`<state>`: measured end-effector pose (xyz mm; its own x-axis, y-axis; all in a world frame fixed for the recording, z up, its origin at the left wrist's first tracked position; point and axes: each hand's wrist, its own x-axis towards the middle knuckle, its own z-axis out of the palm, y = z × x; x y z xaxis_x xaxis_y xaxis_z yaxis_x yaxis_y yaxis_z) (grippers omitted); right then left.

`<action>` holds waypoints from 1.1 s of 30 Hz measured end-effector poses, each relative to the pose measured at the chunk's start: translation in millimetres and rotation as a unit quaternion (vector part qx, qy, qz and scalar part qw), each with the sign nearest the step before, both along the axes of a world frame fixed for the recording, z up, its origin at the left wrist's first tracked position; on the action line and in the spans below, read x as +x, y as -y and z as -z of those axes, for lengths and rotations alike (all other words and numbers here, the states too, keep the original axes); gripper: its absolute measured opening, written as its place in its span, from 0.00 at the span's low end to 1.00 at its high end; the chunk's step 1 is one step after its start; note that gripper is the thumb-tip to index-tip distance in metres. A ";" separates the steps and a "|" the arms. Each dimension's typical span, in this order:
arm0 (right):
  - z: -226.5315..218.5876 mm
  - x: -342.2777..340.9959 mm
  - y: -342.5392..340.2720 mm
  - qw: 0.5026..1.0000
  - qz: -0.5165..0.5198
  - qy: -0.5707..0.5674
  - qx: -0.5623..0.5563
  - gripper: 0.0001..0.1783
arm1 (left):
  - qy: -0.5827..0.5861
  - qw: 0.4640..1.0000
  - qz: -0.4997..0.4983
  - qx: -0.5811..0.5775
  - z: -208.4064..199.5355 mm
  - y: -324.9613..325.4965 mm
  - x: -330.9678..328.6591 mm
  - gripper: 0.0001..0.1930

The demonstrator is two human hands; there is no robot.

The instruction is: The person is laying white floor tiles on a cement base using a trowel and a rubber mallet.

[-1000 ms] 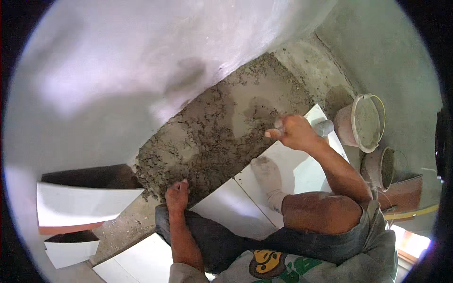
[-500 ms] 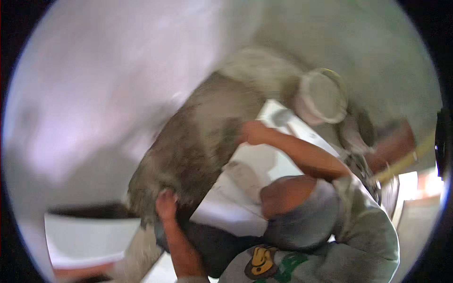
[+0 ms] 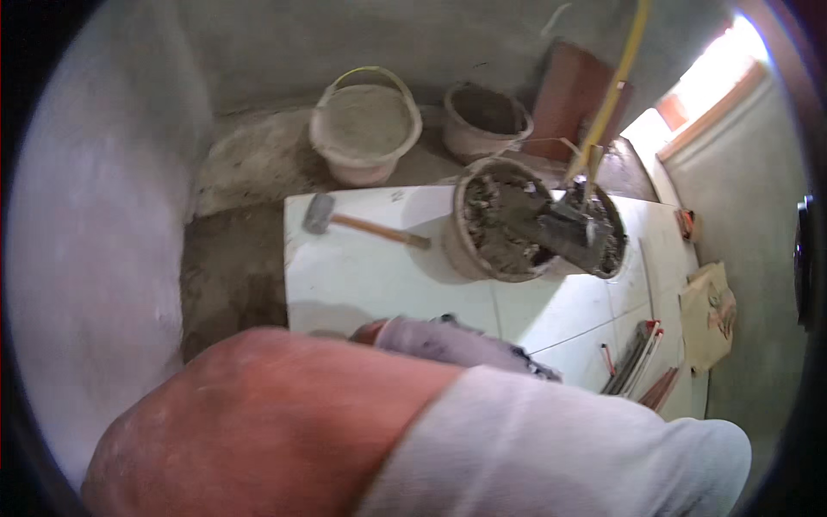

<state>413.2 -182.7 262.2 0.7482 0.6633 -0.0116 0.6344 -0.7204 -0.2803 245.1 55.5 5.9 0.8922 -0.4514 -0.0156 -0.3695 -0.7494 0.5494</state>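
Observation:
A bare arm [image 3: 258, 422] in a light grey sleeve [image 3: 560, 439], probably my right one, crosses the lower part of the head view very close up. Neither of my hands shows; the left arm cannot be made out. Beyond the arm, a mallet [image 3: 319, 214] with a grey head and wooden handle lies on the white tiles [image 3: 388, 293]. To its right stands a bucket [image 3: 465, 250] of dark, lumpy mix. A dark metal blade [image 3: 573, 234] on a long yellow handle [image 3: 616, 82] rests over the buckets there. Part of a leg in grey cloth [image 3: 465, 345] shows behind the arm.
Against the far wall stand a bucket of grey mix [image 3: 366, 129] and a darker bucket [image 3: 487, 121], beside a leaning reddish-brown board [image 3: 568, 99]. Thin rods or tools [image 3: 637, 362] and a beige bag-like piece [image 3: 708, 314] lie at the right. Wet mortar [image 3: 233, 276] covers the floor at left.
The view has swung toward the buckets on the right. Both hands, earlier reaching over the mortar and tile edge, have left the picture. An arm now fills the lower part.

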 end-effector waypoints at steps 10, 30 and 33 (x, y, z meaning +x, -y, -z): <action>-110.1 -154.2 233.2 0.969 0.216 0.068 -0.099 0.10 | 0.222 0.923 0.305 -0.083 5.4 236.6 31.5 0.05; -21.7 -546.0 383.9 0.673 0.737 -0.061 0.007 0.13 | -0.365 0.905 -0.104 -0.194 -11.5 309.7 0.5 0.18; -64.6 -612.5 387.0 0.645 0.737 0.178 0.096 0.11 | -0.398 0.891 -0.101 -0.193 -3.2 307.7 15.1 0.13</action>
<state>-199.3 -569.8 326.9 0.5001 -0.8080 0.3116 -0.6508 -0.5881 -0.4802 260.2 -252.2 9.1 0.7308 -0.3923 -0.5586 0.3739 -0.4546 0.8084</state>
